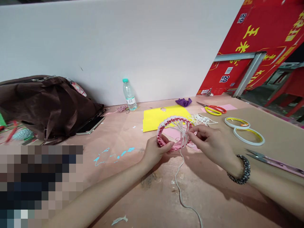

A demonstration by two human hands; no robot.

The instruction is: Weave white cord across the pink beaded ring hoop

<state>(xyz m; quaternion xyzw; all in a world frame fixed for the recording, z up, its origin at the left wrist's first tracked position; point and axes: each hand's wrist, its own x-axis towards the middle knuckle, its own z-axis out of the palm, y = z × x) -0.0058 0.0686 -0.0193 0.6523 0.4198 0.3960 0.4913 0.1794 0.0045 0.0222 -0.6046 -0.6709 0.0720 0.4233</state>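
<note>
Head view: pink ring [174,120] between both hands.
Left hand [154,152]: clamped on the ring's near rim.
Right hand [211,144]: pinching white string [176,177].

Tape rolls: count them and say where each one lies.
2. The far tape roll lies flat on the table, just beyond the near tape roll, which lies right of the right hand. Others could be hidden behind the bag.

Bare worktop [116,133] open left of centre, bounded by brown bag [45,104] and water bottle [129,94]. Right side obstructed: tape rings [249,144], scissors [215,109], snips [257,155]. White cord [180,183] crosses the near edge.
</note>
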